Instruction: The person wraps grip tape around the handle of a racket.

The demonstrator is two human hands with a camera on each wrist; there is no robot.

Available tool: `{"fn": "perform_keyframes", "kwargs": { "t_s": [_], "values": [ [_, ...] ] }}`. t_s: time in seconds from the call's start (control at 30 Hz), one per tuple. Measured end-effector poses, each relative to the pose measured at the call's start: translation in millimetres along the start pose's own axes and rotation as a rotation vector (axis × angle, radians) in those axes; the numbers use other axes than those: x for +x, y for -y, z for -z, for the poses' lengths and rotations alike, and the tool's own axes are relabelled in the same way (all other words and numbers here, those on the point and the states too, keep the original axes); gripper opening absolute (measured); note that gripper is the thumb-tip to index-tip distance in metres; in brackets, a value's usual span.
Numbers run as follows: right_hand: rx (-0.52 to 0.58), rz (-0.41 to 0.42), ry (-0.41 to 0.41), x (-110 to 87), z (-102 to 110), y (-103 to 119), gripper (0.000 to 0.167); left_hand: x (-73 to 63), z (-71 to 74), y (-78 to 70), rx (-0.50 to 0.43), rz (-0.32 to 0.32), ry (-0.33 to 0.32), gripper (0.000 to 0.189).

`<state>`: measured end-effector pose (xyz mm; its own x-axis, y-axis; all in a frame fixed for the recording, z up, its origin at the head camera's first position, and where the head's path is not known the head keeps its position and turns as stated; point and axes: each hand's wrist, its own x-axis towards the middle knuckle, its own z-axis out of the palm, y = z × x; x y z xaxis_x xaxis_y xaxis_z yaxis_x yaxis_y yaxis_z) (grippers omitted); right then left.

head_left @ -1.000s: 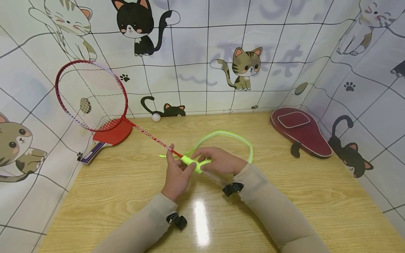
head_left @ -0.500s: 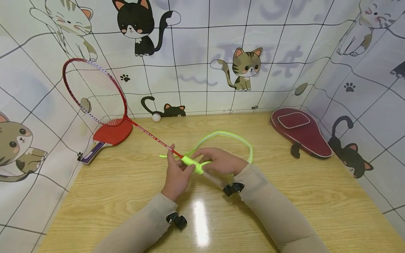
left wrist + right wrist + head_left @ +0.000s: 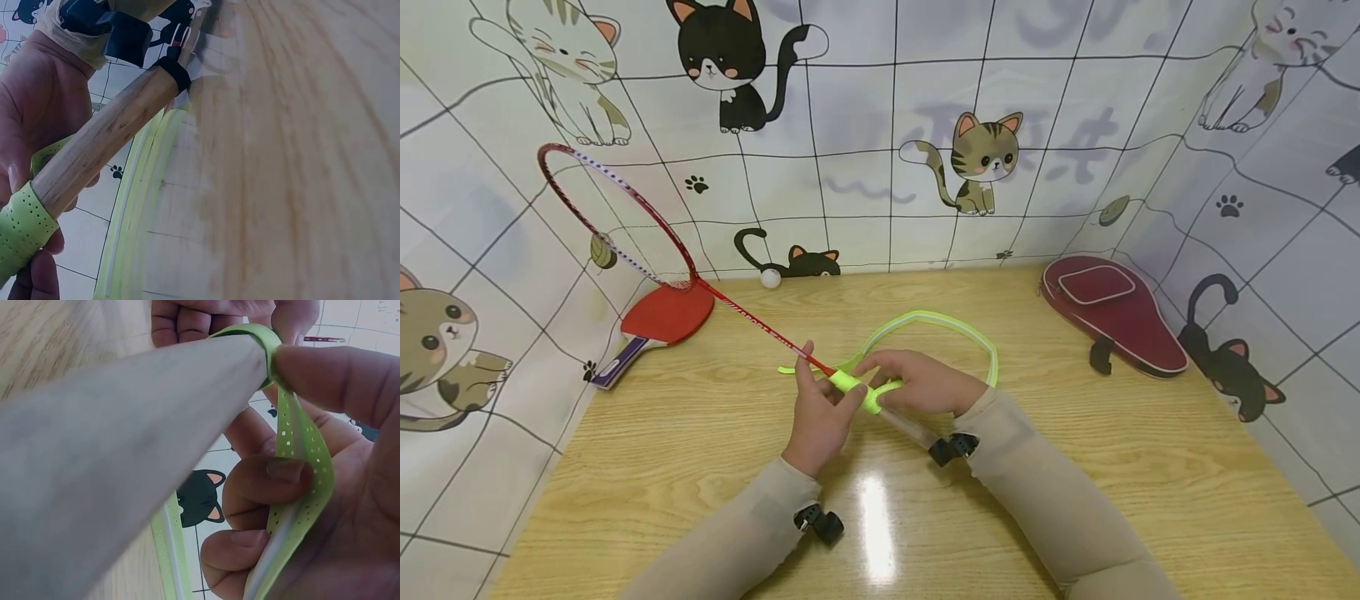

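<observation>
A badminton racket (image 3: 752,319) with a red shaft slants from the back left, its head raised off the table. Neon yellow-green grip tape (image 3: 25,228) is wound around the upper handle, and the lower wooden handle (image 3: 112,134) is bare. My left hand (image 3: 820,417) holds the wrapped part between thumb and fingers. With curled fingers, my right hand (image 3: 928,383) grips the loose tape (image 3: 319,469), its thumb pressing at the wrap's edge in the right wrist view. The rest of the tape loops over the table behind the right hand.
A red table tennis paddle (image 3: 673,315) lies at the back left, below the racket head. Nearby, a white ball (image 3: 771,278) sits against the wall. A dark red paddle case (image 3: 1120,312) lies at the back right of the wooden table (image 3: 700,500).
The racket has rolled about its shaft, so its head now shows as a narrower oval. Both hands stay in nearly the same place on the handle and tape.
</observation>
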<state>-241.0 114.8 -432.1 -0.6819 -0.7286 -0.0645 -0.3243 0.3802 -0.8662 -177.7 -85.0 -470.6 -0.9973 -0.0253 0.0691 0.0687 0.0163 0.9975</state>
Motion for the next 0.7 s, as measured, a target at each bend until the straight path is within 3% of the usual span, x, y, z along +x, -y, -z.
{"fn": "perform_keyframes", "kwargs": {
  "t_s": [0.33, 0.7],
  "values": [
    [0.09, 0.006, 0.016, -0.5, -1.4, 0.6, 0.052, 1.1, -0.7, 0.7, -0.017, 0.017, 0.008, 0.096],
    [0.034, -0.02, 0.022, -1.0, 1.5, 2.5, 0.054, 1.0, -1.2, 1.1, -0.073, 0.015, -0.006, 0.096]
  ]
}}
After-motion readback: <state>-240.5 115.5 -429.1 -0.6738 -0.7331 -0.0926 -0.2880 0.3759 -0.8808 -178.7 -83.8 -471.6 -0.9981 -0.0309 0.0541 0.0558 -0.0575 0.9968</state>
